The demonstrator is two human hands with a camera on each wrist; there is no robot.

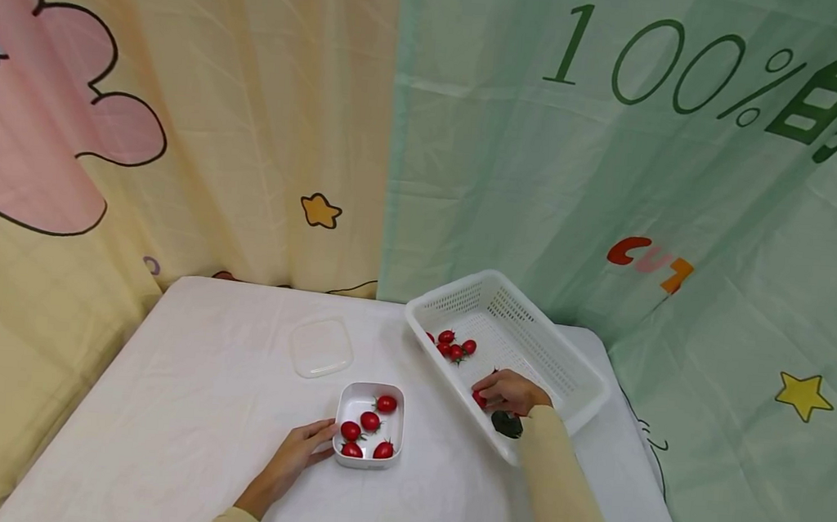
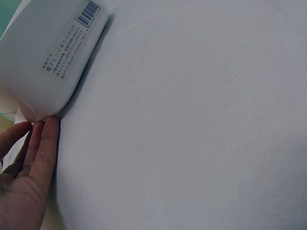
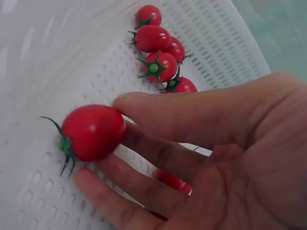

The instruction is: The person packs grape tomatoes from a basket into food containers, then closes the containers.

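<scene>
In the head view my right hand [image 1: 511, 392] is inside a white perforated basket [image 1: 578, 372]. Seen from the right wrist, its thumb and fingers pinch a red cherry tomato [image 3: 93, 132] with a green stem. Several more cherry tomatoes [image 3: 152, 38] lie on the basket floor beyond the thumb, and another [image 3: 172, 181] shows between the fingers. My left hand [image 1: 294, 458] touches the side of a small white square container [image 1: 367, 463] with nearly straight fingertips. Inside that container lie several cherry tomatoes [image 1: 370, 421]. A printed label [image 2: 72, 43] is on its side in the left wrist view.
A clear square lid [image 1: 321, 347] lies on the white-covered table [image 1: 195, 375] behind the container. The basket stands at the table's back right. Printed curtains [image 1: 484, 176] hang behind the table and along its sides.
</scene>
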